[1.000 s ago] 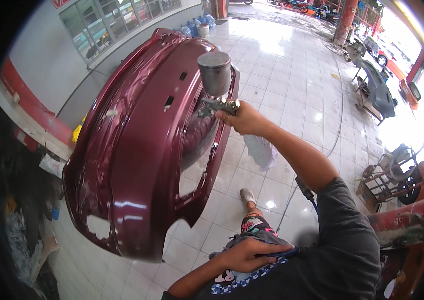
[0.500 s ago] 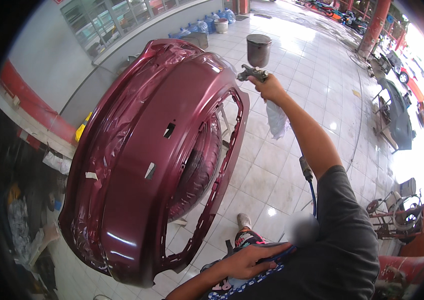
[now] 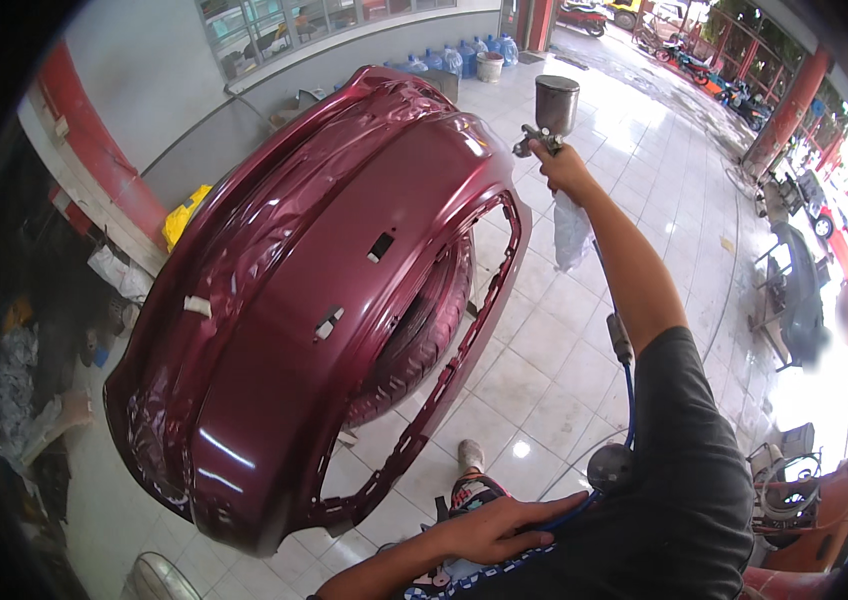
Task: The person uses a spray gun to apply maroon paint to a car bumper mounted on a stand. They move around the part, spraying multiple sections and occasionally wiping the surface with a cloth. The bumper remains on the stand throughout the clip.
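The glossy maroon bumper sits above white floor tiles, near a grey wall. Just beside its far end, the right hand grips a spray gun; the half-curled left hand loosely holds a blue hose.

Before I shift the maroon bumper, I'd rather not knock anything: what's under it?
A partly maroon tire and floor tiles show through the long opening in the bumper. The tire's other parts, and anything beneath the solid side, are covered.
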`<state>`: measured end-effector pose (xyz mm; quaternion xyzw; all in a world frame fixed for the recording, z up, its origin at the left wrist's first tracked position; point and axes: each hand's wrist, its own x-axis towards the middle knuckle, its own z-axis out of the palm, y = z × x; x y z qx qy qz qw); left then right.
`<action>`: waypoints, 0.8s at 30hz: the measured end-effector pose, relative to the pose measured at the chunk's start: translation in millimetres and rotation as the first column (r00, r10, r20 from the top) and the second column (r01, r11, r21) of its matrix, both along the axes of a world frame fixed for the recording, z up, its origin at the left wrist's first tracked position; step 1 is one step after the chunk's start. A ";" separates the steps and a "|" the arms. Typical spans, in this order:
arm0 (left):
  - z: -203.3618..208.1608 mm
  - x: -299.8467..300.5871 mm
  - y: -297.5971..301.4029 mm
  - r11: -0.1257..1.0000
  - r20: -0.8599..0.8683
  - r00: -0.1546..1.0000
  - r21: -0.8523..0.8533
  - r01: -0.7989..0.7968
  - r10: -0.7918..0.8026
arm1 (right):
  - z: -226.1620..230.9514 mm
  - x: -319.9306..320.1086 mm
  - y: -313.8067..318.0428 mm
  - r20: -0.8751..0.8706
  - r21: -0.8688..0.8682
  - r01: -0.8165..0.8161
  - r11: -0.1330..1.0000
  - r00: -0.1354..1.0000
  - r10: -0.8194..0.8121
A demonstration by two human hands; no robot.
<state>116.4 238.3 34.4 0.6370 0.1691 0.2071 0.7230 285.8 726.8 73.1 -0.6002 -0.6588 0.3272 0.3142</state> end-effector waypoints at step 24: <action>-9.7 -117.1 -364.2 0.920 0.282 0.944 0.389 0.048 -0.168 | 51.7 -239.8 -638.9 0.007 -0.105 -0.365 0.925 0.930 0.368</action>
